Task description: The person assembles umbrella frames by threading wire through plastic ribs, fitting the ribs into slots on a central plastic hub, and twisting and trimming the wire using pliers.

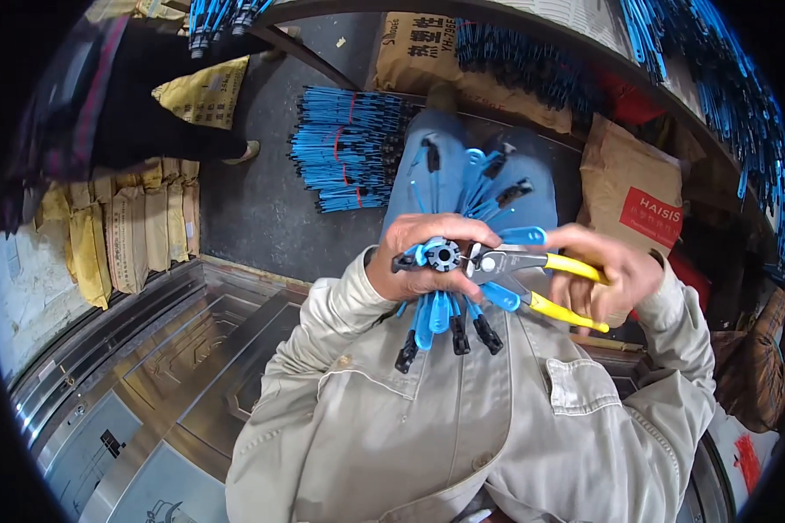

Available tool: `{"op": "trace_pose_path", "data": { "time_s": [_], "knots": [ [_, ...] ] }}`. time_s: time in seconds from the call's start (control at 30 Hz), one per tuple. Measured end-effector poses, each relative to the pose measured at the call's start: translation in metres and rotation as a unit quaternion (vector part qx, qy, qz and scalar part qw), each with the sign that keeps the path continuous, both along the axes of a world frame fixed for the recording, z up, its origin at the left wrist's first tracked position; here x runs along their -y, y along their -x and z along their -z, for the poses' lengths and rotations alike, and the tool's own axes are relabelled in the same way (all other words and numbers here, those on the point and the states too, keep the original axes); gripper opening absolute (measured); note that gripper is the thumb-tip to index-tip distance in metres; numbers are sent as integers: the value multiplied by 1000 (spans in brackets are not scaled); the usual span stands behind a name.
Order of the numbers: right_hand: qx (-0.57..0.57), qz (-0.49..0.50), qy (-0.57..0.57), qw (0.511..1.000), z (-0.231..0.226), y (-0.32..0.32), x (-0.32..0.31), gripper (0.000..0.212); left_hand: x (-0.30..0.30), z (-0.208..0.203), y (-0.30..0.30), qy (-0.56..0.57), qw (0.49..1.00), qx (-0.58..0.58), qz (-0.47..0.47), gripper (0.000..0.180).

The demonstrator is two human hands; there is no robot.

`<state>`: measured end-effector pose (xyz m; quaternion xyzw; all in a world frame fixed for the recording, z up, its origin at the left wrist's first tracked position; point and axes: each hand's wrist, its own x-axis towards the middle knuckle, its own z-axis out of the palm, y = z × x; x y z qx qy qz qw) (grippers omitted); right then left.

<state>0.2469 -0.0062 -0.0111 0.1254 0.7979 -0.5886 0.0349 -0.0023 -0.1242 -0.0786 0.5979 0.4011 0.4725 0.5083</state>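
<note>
My left hand (410, 240) is closed around a cluster of moulded blue plastic pieces (440, 318) with black clip-like ends, which fan out above and below it. A round black notched hub (445, 255) shows between its thumb and fingers. My right hand (615, 257), slightly smeared by motion, grips cutting pliers (519, 261) by their spread yellow handles. The pliers' jaws point left and lie close beside the hub; whether they touch a piece cannot be made out. Both hands are above my lap.
Bundles of blue-and-black strips (344, 152) tied with red bands lie on the floor ahead. More hang over a shelf (532, 13) above. A brown paper sack (624, 179) stands at right, stacked sacks (135, 231) at left. Another person's dark-clothed leg (161, 126) is at upper left.
</note>
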Motion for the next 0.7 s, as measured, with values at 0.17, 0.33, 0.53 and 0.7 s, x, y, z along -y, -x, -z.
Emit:
{"op": "trace_pose_path", "data": {
  "time_s": [0.17,0.33,0.53,0.7],
  "knots": [
    [26,34,-280,959,14,8,25,45,6,2,-11,-4,995,-7,-102,50],
    [16,51,-408,911,13,18,19,50,7,3,-14,-12,990,-9,-141,49],
    [11,45,-384,922,14,27,16,42,11,8,-10,40,986,41,-159,46],
    [-10,92,-345,934,49,29,33,34,10,11,-10,1,985,59,-160,44]
  ]
}}
